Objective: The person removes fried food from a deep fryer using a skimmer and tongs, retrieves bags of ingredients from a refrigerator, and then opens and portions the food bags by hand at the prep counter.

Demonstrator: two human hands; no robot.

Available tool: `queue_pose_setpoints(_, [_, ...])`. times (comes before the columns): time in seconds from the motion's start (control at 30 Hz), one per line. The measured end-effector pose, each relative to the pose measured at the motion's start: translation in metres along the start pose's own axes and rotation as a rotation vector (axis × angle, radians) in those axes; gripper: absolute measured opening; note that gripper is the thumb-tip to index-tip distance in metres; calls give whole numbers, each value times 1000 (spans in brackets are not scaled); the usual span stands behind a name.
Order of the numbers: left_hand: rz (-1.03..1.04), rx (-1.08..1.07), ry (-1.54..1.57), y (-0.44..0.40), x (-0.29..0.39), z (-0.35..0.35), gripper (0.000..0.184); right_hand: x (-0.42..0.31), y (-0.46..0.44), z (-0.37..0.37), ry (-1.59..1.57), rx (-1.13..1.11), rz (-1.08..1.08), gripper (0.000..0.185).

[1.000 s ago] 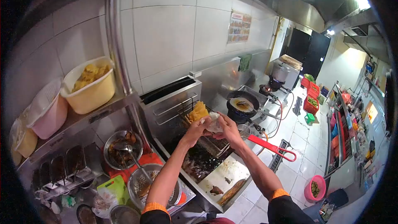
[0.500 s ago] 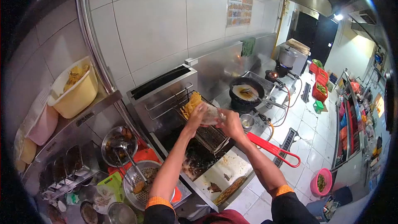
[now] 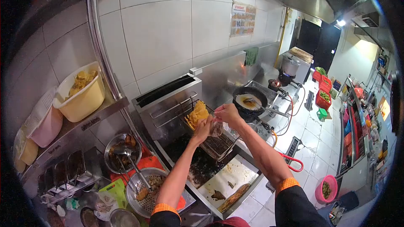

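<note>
A clear plastic bag point(image 3: 216, 128) hangs between my hands over a wire fryer basket point(image 3: 219, 146). My left hand point(image 3: 203, 129) has its fingers closed on the bag's left side. Pinched at the bag's top is my right hand point(image 3: 226, 114), slightly higher and farther right. Yellow fried food point(image 3: 197, 114) lies in the basket's upper left part, just beyond my left hand. The basket rests above dark oil point(image 3: 179, 149) in the fryer, and its red handle point(image 3: 294, 162) is partly hidden behind my right forearm.
A wok point(image 3: 250, 101) with a ladle sits on a burner beyond the fryer. Lower left are a metal bowl point(image 3: 123, 148) of food and a perforated strainer point(image 3: 143, 206) with utensils. A yellow tub point(image 3: 84, 105) stands on the left shelf. A pink basket point(image 3: 326, 188) is on the floor.
My right hand has risen and shifted to the bag's top, and the bag now hangs lower between my hands. The view has also shifted somewhat.
</note>
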State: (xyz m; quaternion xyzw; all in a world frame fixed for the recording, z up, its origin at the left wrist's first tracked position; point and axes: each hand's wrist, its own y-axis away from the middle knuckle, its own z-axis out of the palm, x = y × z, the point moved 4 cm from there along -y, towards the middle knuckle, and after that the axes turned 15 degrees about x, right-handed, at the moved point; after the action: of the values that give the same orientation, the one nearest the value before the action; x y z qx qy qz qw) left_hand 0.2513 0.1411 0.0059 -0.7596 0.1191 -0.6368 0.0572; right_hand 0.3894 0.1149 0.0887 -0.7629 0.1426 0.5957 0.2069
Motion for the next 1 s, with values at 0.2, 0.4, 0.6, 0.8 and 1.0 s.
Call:
queue_pose_setpoints(0.2, [529,-40,-32,24,60,-12,43,-29,10,-1,-104,-77,102,6])
queue_pose_setpoints(0.4, [312,-132,-24,4,35,-4,43,-26,-1,-6,213,-2,-156,5])
queue_pose_setpoints(0.6, [476,-145,-79,6,41,8,33,-26,9,-3,77,-48,-24,9])
queue_pose_setpoints(0.8, [317,-30,95,0,13,13,41,-47,11,-4,414,-309,-501,23])
queue_pose_setpoints(1.0, [205,-60,332,3,19,6,32,-60,11,-17,786,-142,-873,13])
